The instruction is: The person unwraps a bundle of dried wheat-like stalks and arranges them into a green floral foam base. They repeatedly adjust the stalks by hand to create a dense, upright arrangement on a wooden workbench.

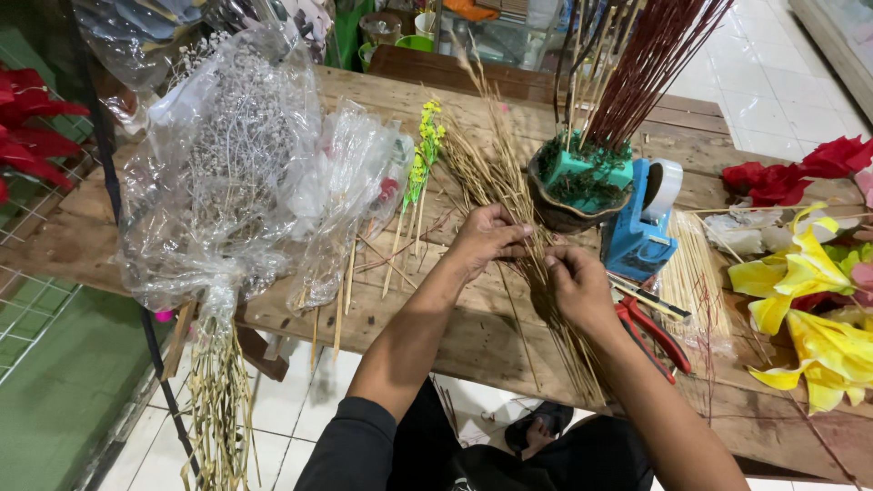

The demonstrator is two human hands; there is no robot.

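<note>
A bundle of dried tan grass stalks (496, 173) lies along the wooden table (455, 336), tips pointing away from me. My left hand (486, 236) grips the stalks near their middle. My right hand (577, 286) pinches the same stalks just below, toward the table's near edge, where the stems fan out. Both forearms reach in from the bottom of the view.
A clear plastic wrap of dried grey flowers (236, 173) lies left. A pot of red sticks (582, 182), a blue tape dispenser (641, 223) and red-handled pliers (655, 332) stand right of my hands. Yellow (809, 309) and red artificial flowers (791, 173) lie far right.
</note>
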